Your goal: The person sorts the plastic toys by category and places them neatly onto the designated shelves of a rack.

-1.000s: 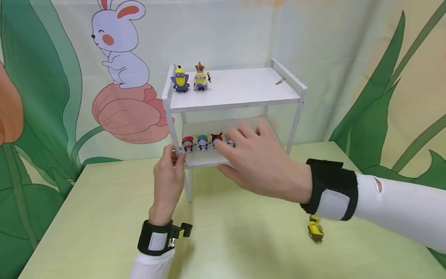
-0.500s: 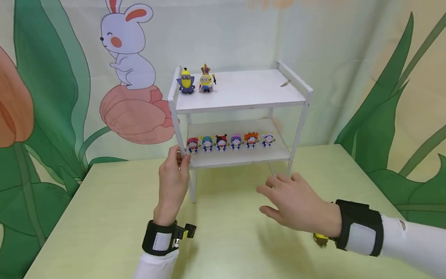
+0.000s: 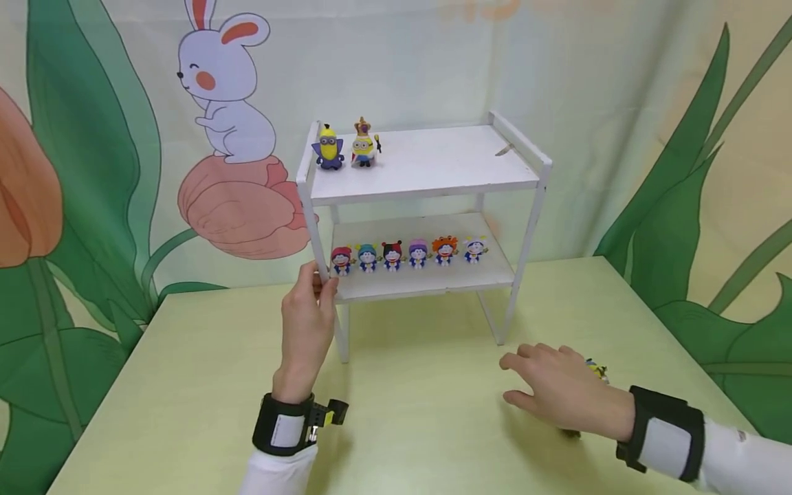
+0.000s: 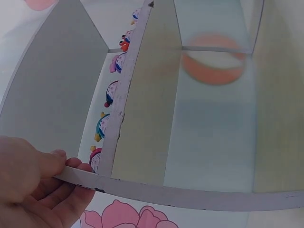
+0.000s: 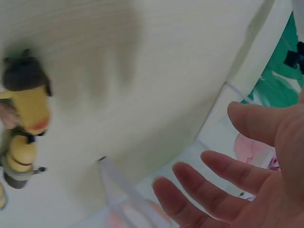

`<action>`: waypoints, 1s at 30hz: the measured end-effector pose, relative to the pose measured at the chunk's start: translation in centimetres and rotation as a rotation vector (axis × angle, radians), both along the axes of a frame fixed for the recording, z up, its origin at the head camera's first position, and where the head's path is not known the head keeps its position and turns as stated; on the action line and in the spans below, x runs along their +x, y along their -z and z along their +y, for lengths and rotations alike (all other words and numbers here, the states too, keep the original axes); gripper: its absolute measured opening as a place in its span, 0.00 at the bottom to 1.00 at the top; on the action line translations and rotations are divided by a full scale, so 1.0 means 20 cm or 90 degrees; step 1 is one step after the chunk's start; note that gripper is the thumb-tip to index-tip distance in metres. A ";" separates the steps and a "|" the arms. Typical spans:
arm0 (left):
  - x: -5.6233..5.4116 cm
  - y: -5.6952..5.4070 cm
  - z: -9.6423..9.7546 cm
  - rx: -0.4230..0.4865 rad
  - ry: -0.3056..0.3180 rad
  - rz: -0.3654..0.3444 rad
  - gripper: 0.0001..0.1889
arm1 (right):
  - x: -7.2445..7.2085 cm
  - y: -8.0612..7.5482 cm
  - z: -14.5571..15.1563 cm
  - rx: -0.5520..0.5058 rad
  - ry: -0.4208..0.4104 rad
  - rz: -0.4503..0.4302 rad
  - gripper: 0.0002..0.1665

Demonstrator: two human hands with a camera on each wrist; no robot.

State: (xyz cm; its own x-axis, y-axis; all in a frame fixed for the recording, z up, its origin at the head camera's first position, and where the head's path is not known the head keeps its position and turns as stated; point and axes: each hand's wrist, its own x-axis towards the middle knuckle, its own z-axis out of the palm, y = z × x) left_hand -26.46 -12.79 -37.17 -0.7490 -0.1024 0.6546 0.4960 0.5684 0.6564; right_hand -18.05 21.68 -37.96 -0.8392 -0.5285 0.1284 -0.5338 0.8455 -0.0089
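Note:
My left hand (image 3: 306,326) grips the left front post of a small white two-tier shelf (image 3: 427,161). In the left wrist view, thumb and fingers curl round that post (image 4: 190,196). Over the table at right, my right hand (image 3: 566,386) hovers with fingers apart, holding nothing. Beneath and beside it lie yellow figurines (image 3: 597,370), mostly hidden by the hand in the head view. The right wrist view shows a dark-topped yellow figurine (image 5: 31,97) and another with goggles-like banding (image 5: 21,154), away from the fingertips.
Several blue-and-white cat figurines (image 3: 392,256) in coloured hats line the lower tier. On the top tier, at left, stand a purple-caped Minion figurine (image 3: 329,149) and a crowned one (image 3: 364,148). A printed curtain (image 3: 421,62) hangs behind the pale yellow-green table (image 3: 421,426).
My right hand has moved from in front of the lower tier down and right to the figurines on the table, uncovering the row of cat figurines. The left hand keeps its grip on the post.

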 end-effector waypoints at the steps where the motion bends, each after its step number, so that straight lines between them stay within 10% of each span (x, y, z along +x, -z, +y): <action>1: 0.00 0.00 0.00 0.001 0.000 0.002 0.13 | 0.00 0.01 0.02 -0.003 0.012 -0.017 0.20; 12: 0.00 0.00 0.00 0.005 0.002 -0.003 0.13 | -0.03 0.04 0.22 -0.010 0.137 -0.188 0.19; 30: 0.02 -0.01 0.00 -0.003 -0.001 -0.001 0.12 | 0.00 0.26 0.33 -0.019 0.212 -0.184 0.28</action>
